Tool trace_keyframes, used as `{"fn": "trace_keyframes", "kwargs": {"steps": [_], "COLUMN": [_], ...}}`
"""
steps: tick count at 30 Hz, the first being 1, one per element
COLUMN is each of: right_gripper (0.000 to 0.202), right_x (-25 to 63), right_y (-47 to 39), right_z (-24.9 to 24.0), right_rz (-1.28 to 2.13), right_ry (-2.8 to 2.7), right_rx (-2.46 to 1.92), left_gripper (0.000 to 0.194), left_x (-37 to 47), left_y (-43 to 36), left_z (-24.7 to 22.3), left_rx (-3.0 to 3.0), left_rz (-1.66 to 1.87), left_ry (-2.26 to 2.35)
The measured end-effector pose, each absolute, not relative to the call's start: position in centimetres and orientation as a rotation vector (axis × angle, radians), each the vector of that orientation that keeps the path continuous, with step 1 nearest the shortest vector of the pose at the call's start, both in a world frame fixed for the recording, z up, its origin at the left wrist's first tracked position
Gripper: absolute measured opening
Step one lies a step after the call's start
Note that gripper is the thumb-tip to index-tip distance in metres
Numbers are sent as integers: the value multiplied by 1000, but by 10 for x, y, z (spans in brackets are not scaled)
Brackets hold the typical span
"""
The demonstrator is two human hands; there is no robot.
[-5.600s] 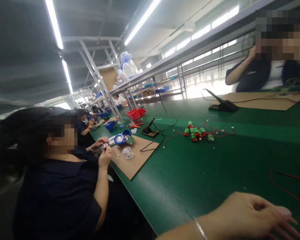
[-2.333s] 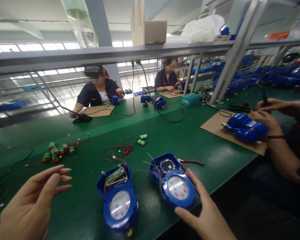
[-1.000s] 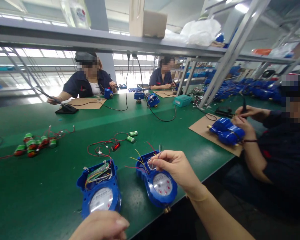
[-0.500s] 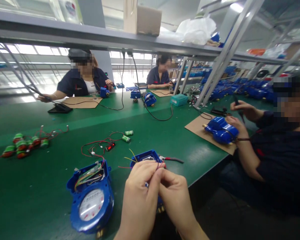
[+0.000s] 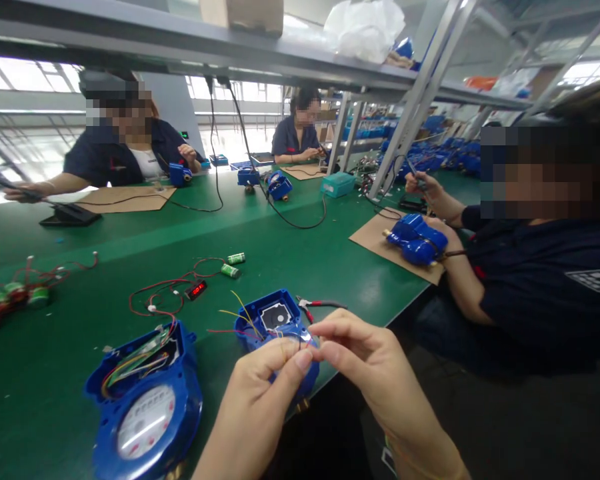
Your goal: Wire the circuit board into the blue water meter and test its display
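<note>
Two blue water meters lie on the green table (image 5: 290, 247) near its front edge. The right meter (image 5: 273, 323) has an open compartment with yellow and red wires coming out. My left hand (image 5: 260, 400) and my right hand (image 5: 375, 373) meet just above it, fingertips pinched together on those thin wires (image 5: 293, 341). The left meter (image 5: 143, 400) sits apart from both hands, its top open with coloured wiring showing above a white dial.
Red-handled cutters (image 5: 317, 305), a small red digit display (image 5: 197, 290) with red leads and two green batteries (image 5: 233, 265) lie behind the meters. A green battery pile (image 5: 15, 293) is at left. A co-worker (image 5: 535, 267) sits at right with blue meters on cardboard; two people face me.
The view first swung from the left neighbour to the two meters. My right hand lifted the right meter's wires, my left hand joined it, and both now pinch the wires.
</note>
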State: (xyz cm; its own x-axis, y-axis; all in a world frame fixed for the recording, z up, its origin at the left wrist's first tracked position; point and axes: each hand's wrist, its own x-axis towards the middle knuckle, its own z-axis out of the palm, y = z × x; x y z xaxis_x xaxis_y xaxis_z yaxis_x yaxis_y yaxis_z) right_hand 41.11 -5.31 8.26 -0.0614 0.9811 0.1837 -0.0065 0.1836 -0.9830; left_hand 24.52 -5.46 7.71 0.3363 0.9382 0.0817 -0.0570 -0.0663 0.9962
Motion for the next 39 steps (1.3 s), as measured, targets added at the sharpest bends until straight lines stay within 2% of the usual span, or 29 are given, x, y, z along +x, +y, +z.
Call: {"fn": "trace_keyframes", "kwargs": {"steps": [4,7,12,16,18,20,23,25,28,36,39], "right_gripper": [13,15,17,14,13,11,18,16,20,16,18], "right_x": [403,400,397,405,408,408,402,398,392,382,389], "right_y": [-52,-55,-61,-56,-53,-52,-53,-55,-56,-62,-55], "right_z": [80,76,71,68,68,70,74,75,75,75,76], "right_rz": [1154,1103,800,588,627,806,1102,1139,1013,623,434], "right_ry": [-1270,-1272,-1340,-1089,-1049,-1158,-1299,-1320,-1327,-1340,-1143], "right_rx": [-994,-996,-1032,-1025,-1003,-1001,-999,-1002,-1010,-1060,-1058], "left_gripper": [40,39,35,37,37,37,34,30,27,29,30], "left_x": [243,246,246,241,239,239,242,243,244,245,242], "left_y": [-57,-57,-58,-60,-61,-61,-61,-61,-63,-64,-65], "left_z": [73,71,68,64,63,63,64,64,61,65,67], "left_rx": [1444,1492,1640,1647,1617,1611,1627,1635,1644,1713,1689], "left_rz": [964,1005,1020,1037,1052,1042,1017,1009,997,1080,1078], "left_ry": [851,862,908,952,966,951,879,847,890,949,995]}}
